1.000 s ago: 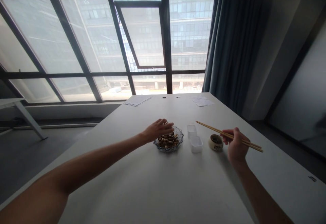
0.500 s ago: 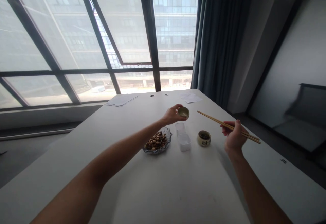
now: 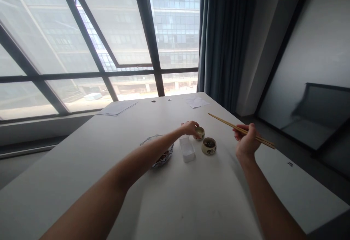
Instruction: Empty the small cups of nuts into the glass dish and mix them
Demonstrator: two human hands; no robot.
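Observation:
My left hand grips the rim of a small ceramic cup, just behind a second cup that has dark bits inside and dark lettering on its side. My right hand is closed around a pair of wooden chopsticks, their tips pointing up and left above the table. Left of the cups stand clear plastic containers, one partly behind the other. My left forearm covers much of a glass bowl; a few brown pieces show at its edge.
Everything stands on a white table. Paper sheets lie at its far left and more paper at the far right. A small dark item is near the right edge. Windows and a dark curtain rise behind.
My left hand has lowered the small cup toward the table, beside the lettered cup. My forearm now hides most of the glass bowl. The view has turned slightly right; the chopsticks stay held.

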